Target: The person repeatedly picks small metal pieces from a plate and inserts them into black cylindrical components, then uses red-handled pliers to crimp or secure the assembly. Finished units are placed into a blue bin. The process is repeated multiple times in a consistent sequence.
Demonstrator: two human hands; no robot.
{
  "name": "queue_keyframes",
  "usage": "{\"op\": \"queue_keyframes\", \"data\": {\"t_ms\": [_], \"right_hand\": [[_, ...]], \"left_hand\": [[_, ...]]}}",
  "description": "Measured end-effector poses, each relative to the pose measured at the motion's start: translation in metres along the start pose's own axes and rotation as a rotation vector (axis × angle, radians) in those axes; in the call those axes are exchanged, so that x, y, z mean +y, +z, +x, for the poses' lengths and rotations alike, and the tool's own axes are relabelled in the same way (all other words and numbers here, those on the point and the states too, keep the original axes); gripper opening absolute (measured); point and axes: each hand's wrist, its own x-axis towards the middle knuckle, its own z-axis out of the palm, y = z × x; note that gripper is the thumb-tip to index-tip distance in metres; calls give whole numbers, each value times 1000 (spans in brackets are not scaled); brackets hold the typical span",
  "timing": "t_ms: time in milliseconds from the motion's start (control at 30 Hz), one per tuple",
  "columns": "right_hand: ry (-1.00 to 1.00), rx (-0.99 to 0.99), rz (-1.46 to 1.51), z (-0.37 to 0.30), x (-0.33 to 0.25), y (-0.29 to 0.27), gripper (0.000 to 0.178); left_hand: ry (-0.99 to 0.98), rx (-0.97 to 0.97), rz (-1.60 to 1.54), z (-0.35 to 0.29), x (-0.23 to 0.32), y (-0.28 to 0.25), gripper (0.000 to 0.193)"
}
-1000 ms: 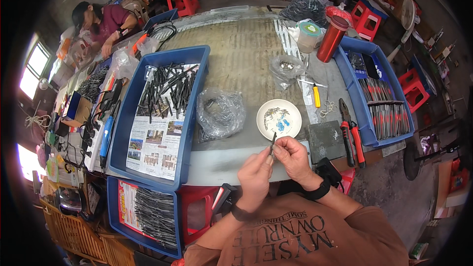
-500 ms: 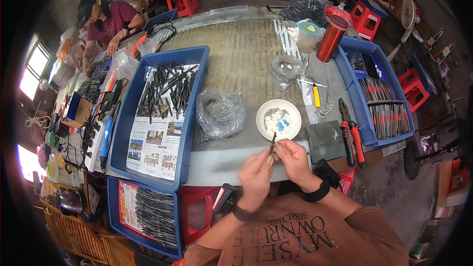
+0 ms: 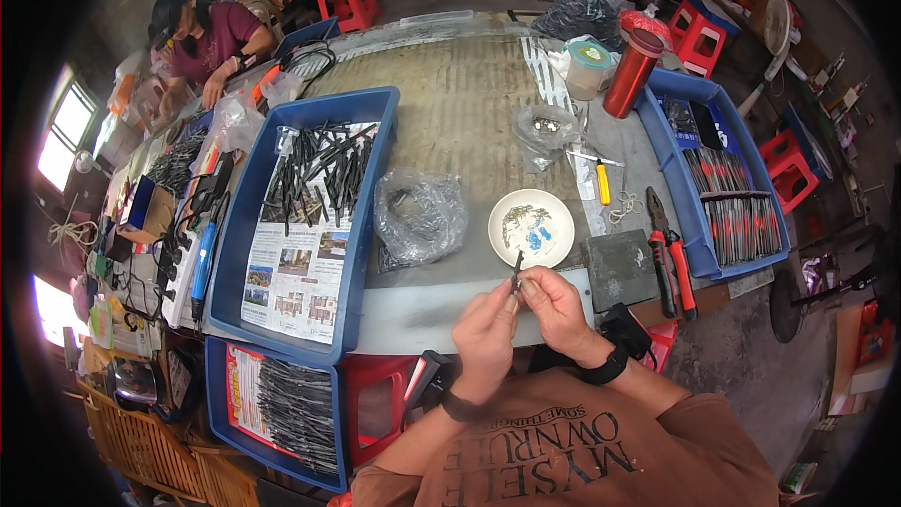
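A thin black stick-like piece points up from between my fingertips, close to the near rim of a white bowl. My left hand is closed in a pinch around its lower end. Pressed against it from the other side, my right hand pinches at the same spot; whether it grips the piece itself or something tiny on it is too small to tell. Inside the bowl lie small dark metal-looking bits and several bright blue bits.
Left of the bowl are a clear plastic bag and a blue tray with black sticks on newspaper. Rightward lie a dark block, red-handled pliers, a yellow screwdriver and another blue tray. A co-worker sits far left.
My hands have shifted very slightly left, the black piece with them. At the far left, the co-worker's arm has moved a little.
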Motion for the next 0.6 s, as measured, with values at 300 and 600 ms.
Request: {"op": "queue_keyframes", "data": {"t_ms": [300, 600], "right_hand": [[13, -26, -11, 0, 2, -1, 16], [-96, -12, -102, 1, -7, -1, 15]], "left_hand": [[27, -3, 26, 1, 0, -1, 24], [43, 6, 72, 0, -1, 0, 22]]}}
